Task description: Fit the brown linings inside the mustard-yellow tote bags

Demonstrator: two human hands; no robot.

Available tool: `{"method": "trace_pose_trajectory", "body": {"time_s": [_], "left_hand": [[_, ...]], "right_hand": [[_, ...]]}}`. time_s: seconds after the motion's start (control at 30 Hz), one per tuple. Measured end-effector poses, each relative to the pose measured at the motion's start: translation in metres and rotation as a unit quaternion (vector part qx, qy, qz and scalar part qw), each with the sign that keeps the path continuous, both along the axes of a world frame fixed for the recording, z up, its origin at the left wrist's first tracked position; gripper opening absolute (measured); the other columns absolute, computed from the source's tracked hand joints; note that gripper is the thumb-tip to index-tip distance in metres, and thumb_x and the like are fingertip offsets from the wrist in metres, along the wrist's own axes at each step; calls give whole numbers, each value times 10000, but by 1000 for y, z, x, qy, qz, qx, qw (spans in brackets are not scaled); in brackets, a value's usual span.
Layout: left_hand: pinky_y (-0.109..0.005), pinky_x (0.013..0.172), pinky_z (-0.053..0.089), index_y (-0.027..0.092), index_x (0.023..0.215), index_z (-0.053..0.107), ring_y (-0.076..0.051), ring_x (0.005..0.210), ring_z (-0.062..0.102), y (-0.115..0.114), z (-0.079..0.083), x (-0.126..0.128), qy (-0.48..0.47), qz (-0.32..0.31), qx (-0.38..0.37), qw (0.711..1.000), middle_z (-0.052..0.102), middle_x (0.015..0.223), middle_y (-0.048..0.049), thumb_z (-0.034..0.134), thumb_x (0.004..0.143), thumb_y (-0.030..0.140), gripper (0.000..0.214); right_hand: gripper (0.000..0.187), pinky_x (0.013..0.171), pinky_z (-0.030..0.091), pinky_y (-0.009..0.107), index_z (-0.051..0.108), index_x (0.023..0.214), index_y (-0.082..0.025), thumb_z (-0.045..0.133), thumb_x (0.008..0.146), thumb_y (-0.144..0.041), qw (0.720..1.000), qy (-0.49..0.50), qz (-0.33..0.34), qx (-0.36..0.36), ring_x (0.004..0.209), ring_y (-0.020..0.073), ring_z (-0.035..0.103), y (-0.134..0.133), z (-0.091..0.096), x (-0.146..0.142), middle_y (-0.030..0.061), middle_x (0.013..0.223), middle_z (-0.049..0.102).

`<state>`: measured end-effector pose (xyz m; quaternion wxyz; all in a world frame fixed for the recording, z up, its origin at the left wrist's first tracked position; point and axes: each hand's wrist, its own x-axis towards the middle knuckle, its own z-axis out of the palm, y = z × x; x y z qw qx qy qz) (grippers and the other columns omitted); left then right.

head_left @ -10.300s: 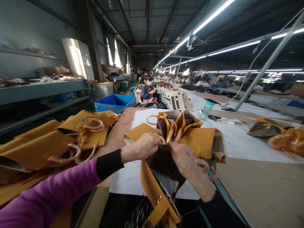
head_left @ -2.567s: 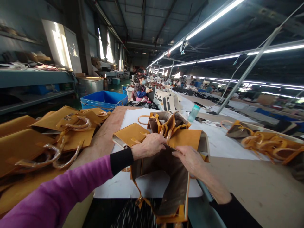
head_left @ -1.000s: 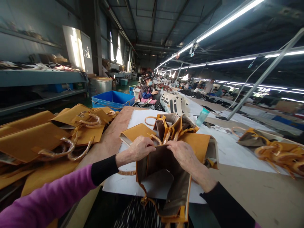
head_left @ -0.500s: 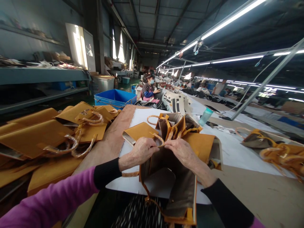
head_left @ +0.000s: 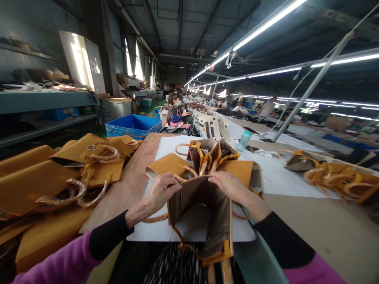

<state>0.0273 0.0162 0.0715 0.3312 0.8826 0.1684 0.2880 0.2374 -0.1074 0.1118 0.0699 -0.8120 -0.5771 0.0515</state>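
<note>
A mustard handbag (head_left: 204, 215) with a grey-brown lining hangs open over the table's near edge, its mouth facing me. My left hand (head_left: 158, 193) grips the left side of the bag's rim, fingers curled over it. On the rim's top right, my right hand (head_left: 229, 187) is closed with its fingers inside the opening. Just behind the hands lie more mustard handbags (head_left: 207, 159), some flat, some open with wrapped handles.
A pile of flat mustard bags (head_left: 59, 177) fills the left. White paper (head_left: 275, 177) covers the wooden table (head_left: 319, 232). More bags (head_left: 340, 177) lie at right. Behind are a teal bottle (head_left: 244, 140), a blue bin (head_left: 133, 124), and a seated person (head_left: 176, 114).
Both hands have spread slightly apart along the bag's rim and the mouth has opened wider. The view has shifted a little to the right.
</note>
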Motion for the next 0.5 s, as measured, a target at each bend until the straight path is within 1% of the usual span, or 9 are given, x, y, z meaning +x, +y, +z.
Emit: {"method": "trace_pose_trajectory", "body": {"time_s": [0.1,0.17,0.23,0.37,0.43,0.5], "left_hand": [[-201,582,348,127,572,595,-101,639,493,-9,-1,2,-12,-3,18,1000,520,672,-13,494,814,189,269],[-198,581,350,126,564,572,-98,633,485,-18,-2,2,-20,-10,23,999,506,672,-13,483,813,177,269],[-197,582,356,126,569,557,-97,634,481,-27,-3,2,-30,-11,23,999,506,693,-18,473,809,169,257],[-199,582,362,134,609,541,-108,666,502,-39,-3,2,-27,-6,15,1000,555,763,-36,453,790,144,201],[-204,582,362,146,710,575,-112,655,517,-39,-2,3,2,-5,0,1000,587,748,-23,443,785,134,153],[-212,582,363,158,805,599,-116,629,528,-38,1,4,45,-11,-16,999,610,718,-12,430,796,149,170]], "right_hand": [[333,587,304,260,603,753,-171,373,896,-365,997,-7,-58,-43,704,167,571,-27,1,16,62,775,656],[342,588,311,264,600,749,-164,374,892,-377,995,-4,-86,-58,699,175,577,-42,-1,18,73,765,659],[348,599,329,265,605,771,-164,366,894,-385,993,1,-104,-56,707,181,587,-51,-6,14,80,767,666],[383,642,357,272,614,796,-172,300,921,-351,986,-55,-157,-25,766,191,600,-52,-20,3,97,830,676],[385,660,365,273,619,779,-182,300,924,-344,981,-84,-174,-11,787,191,599,-49,-27,2,91,833,677],[381,666,373,274,619,757,-191,318,920,-355,978,-101,-181,12,786,191,597,-47,-33,6,80,812,676]]}}
